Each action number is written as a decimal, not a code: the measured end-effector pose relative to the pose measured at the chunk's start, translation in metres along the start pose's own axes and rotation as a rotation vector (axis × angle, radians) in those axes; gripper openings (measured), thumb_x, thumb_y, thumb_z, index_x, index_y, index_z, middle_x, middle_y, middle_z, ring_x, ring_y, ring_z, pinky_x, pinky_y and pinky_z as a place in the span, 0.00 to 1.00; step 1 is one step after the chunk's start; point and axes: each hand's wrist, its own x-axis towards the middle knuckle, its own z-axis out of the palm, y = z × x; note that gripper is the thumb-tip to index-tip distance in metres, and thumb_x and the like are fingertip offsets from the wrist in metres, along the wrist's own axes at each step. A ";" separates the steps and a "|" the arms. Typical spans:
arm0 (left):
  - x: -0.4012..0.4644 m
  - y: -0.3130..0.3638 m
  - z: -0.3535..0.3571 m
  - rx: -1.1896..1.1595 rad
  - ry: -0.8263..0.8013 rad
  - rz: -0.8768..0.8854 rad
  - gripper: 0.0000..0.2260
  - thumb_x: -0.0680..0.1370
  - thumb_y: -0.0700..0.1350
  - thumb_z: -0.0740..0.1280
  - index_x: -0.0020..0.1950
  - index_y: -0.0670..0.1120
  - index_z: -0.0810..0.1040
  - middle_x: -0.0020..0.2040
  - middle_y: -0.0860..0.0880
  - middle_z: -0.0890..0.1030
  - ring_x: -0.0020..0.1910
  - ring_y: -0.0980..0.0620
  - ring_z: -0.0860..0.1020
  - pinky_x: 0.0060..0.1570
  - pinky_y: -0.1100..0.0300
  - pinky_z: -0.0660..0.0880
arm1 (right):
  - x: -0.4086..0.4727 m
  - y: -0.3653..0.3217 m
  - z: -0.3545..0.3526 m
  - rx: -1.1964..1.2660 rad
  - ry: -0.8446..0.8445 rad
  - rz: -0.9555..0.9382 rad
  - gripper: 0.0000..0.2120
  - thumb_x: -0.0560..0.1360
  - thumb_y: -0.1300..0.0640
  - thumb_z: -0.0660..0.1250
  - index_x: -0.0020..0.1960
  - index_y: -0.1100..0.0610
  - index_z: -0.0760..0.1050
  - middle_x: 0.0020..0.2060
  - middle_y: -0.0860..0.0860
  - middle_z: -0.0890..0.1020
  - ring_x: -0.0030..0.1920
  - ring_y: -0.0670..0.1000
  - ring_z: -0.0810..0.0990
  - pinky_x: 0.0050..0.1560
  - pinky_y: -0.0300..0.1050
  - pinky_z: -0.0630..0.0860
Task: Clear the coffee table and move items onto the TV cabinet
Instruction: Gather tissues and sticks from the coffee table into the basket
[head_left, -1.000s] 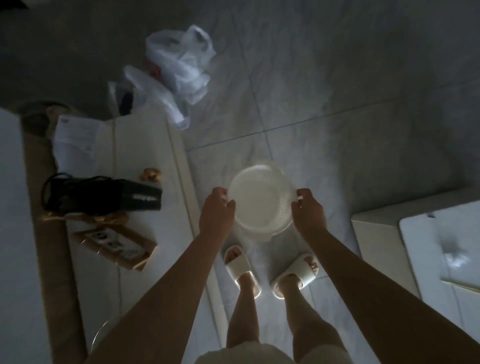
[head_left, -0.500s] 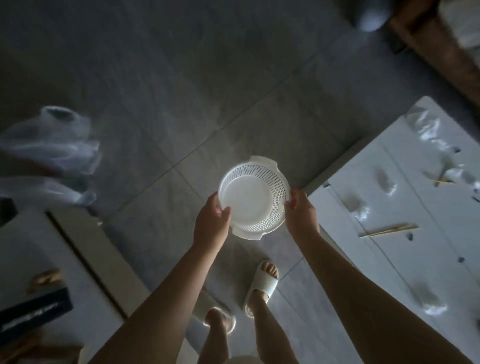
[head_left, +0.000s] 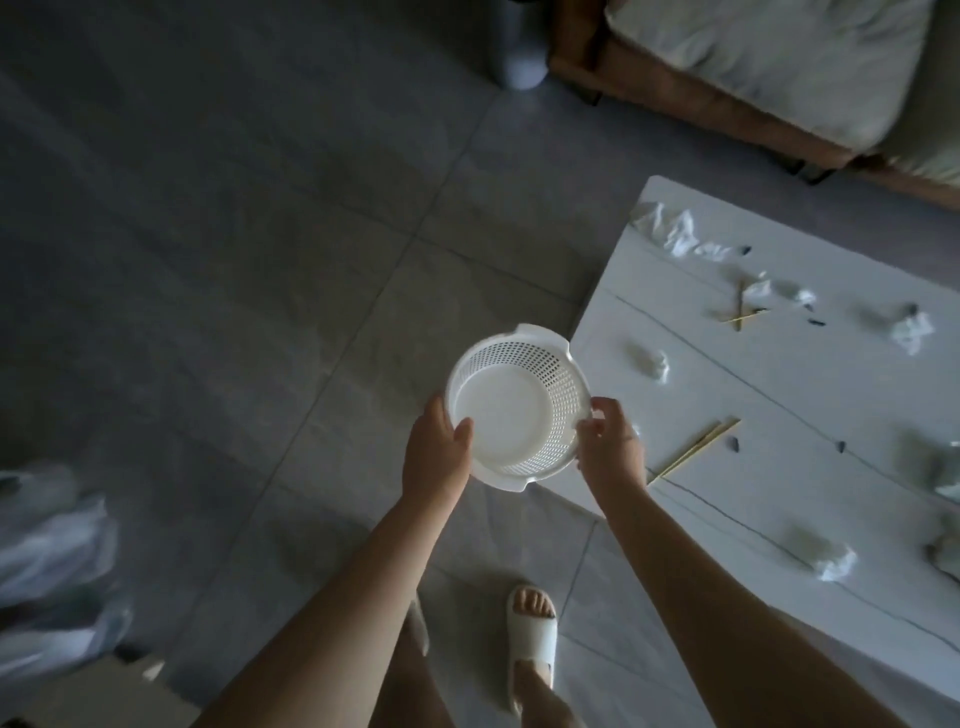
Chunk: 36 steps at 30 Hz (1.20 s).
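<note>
My left hand (head_left: 439, 457) and right hand (head_left: 610, 447) grip opposite rims of an empty white basket (head_left: 511, 408), held level at the desk (head_left: 727, 395) corner, apparently ready to collect the crumpled tissues (head_left: 649, 361) and skewers (head_left: 693, 451) littering it.

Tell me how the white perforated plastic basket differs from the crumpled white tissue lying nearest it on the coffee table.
The white perforated plastic basket is round and rigid with holed walls; the crumpled white tissue is a soft, shapeless wad. The basket is clearly larger than the tissue. The basket is held in the air, with the left hand and right hand each keeping a grip on its rim, while the tissue lies untouched on the white coffee table. Both are white.
</note>
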 end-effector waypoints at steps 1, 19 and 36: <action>0.009 0.006 0.002 0.029 -0.004 0.034 0.15 0.76 0.41 0.63 0.62 0.40 0.73 0.55 0.40 0.80 0.54 0.41 0.77 0.53 0.52 0.73 | 0.004 -0.002 -0.001 0.022 0.017 0.011 0.13 0.78 0.59 0.58 0.61 0.56 0.70 0.49 0.57 0.83 0.44 0.60 0.81 0.47 0.59 0.80; 0.169 0.027 -0.026 0.226 -0.305 0.143 0.19 0.73 0.37 0.62 0.63 0.47 0.73 0.52 0.44 0.80 0.51 0.43 0.78 0.44 0.59 0.69 | 0.058 -0.042 0.073 0.334 0.175 0.277 0.11 0.79 0.56 0.57 0.60 0.57 0.72 0.50 0.58 0.82 0.47 0.59 0.81 0.52 0.61 0.78; 0.222 -0.039 0.057 0.401 -0.320 0.110 0.20 0.72 0.36 0.61 0.63 0.46 0.74 0.56 0.42 0.80 0.54 0.40 0.78 0.53 0.47 0.76 | 0.135 0.070 0.135 0.078 0.107 0.447 0.14 0.76 0.60 0.64 0.61 0.59 0.74 0.55 0.57 0.81 0.51 0.56 0.79 0.50 0.46 0.77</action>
